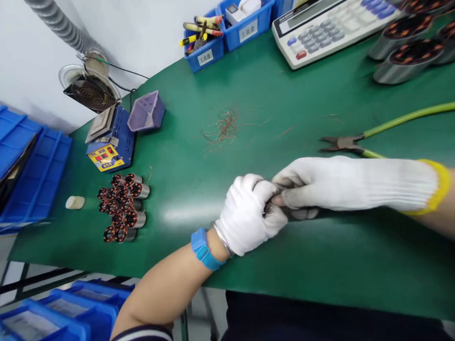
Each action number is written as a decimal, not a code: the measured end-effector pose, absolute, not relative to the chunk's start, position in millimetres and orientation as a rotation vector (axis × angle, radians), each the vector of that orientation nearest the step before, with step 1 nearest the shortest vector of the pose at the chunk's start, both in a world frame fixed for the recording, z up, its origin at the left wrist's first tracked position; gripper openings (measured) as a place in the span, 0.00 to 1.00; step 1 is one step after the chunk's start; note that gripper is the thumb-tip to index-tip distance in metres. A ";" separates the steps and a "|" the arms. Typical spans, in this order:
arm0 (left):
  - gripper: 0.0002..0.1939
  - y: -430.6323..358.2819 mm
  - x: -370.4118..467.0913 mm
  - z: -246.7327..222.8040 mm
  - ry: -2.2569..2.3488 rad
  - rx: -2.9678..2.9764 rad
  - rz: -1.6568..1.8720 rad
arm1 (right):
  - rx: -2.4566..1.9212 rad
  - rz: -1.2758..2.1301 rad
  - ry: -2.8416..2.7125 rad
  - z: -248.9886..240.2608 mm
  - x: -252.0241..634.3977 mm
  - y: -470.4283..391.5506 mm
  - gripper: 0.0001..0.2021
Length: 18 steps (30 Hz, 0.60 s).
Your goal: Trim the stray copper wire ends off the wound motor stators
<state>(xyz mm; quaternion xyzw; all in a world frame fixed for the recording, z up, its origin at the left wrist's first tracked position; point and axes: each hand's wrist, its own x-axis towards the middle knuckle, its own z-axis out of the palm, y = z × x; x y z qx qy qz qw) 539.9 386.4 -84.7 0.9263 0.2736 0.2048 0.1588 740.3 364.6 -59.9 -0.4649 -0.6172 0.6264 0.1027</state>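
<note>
My left hand (pixel 251 213), in a white glove with a blue band at the wrist, is curled round a small dark part that the fingers mostly hide. From the right, my right hand (pixel 307 184), in a white glove with a yellow cuff, meets it with thumb and fingers pinched at the same part. A bare fingertip shows at the pinch. Both hands touch each other above the green table (pixel 190 182). Behind my right hand lie pliers (pixel 345 142) with green handles, jaws apart. Thin wire scraps (pixel 225 126) are scattered farther back.
Several wound metal cores (pixel 133 205) stand at the left, with more cores (pixel 407 62) at the back right. A blue device (pixel 111 145), purple tray (pixel 147 112), blue boxes (pixel 207 53) and calculator (pixel 323 30) line the back. Blue crates (pixel 35 174) are at the left.
</note>
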 end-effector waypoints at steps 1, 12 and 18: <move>0.04 385.3 539.6 -84.1 0.793 2.640 0.597 | -1.379 1.848 -1.787 -59.1 739.4 363.5 0.17; 0.36 403.4 518.6 -73.3 0.803 1.691 0.600 | -1.587 1.481 -1.763 -62.1 731.1 350.5 0.23; 0.32 413.8 507.1 -46.1 0.781 1.234 0.066 | -1.503 1.451 -1.695 -49.6 732.8 345.9 0.24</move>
